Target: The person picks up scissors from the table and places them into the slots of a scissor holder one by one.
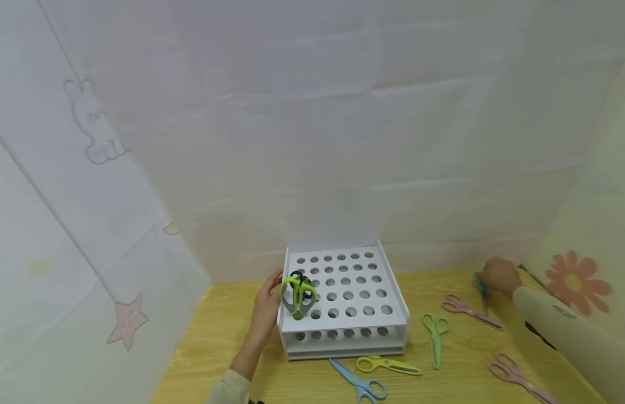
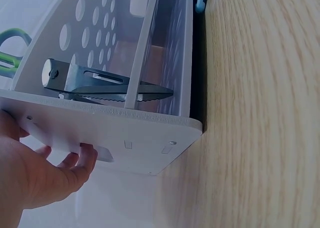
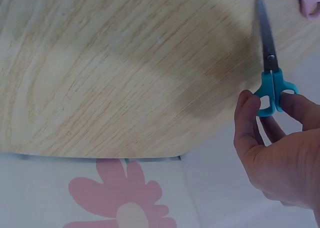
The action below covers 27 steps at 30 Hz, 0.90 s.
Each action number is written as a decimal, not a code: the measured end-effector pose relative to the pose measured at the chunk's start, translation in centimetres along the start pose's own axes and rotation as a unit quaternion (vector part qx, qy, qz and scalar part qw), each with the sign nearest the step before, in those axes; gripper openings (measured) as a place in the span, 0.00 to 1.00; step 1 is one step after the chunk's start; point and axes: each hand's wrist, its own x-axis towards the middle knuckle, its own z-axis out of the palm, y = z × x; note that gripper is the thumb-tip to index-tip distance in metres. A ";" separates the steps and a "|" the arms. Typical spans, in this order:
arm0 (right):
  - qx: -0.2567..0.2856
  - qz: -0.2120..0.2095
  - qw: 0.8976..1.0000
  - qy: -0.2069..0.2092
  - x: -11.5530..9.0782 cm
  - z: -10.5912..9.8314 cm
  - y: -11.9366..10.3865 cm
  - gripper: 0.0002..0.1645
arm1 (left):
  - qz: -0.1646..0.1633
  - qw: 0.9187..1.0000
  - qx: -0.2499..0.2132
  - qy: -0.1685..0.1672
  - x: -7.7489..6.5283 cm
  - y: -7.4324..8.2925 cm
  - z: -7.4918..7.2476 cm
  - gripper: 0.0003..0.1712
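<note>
A white rack (image 1: 348, 311) with rows of round holes stands on the table. My left hand (image 1: 267, 300) rests against its outer left side, bent fingers (image 2: 87, 155) touching the panel near a slot. Green-handled scissors (image 1: 298, 297) stand in a front-left hole, with black-handled scissors (image 1: 299, 275) just behind. Inside the rack, a serrated blade (image 2: 125, 90) points down in the left wrist view. At the far right of the table, my right hand (image 3: 285, 160) pinches teal scissors (image 3: 270, 90) by the handles, blades pointing away from the hand.
Pink scissors (image 1: 469, 311), green scissors (image 1: 436, 339) and another pink pair (image 1: 516, 376) lie right of the rack. Yellow scissors (image 1: 385, 365) and blue scissors (image 1: 360, 382) lie before its front. Pale patterned sheets (image 1: 332, 140) surround the wooden table (image 1: 203, 336).
</note>
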 end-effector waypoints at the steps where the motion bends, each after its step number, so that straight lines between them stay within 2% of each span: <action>1: 0.001 -0.011 1.000 0.006 0.1 0.0 -0.4 0.26 | 0.000 1.000 0.002 0.002 0.1 -0.1 -0.1 0.26; 5: -0.009 -0.047 0.999 0.019 0.5 0.0 -1.9 0.24 | 0.003 1.000 0.007 0.007 0.5 -0.3 -0.5 0.26; 12: 0.014 -0.049 0.998 0.022 0.8 -0.1 -3.7 0.13 | 0.004 1.000 0.004 0.008 1.3 -0.6 -0.7 0.27; 19: 0.038 -0.075 0.995 0.053 0.4 -0.6 -6.1 0.18 | 0.003 1.000 0.008 0.012 1.7 -0.9 -0.6 0.27; 27: 0.114 -0.069 0.990 0.046 -0.4 -2.4 -11.2 0.27 | 0.010 1.000 0.008 0.021 2.2 -0.5 -0.8 0.27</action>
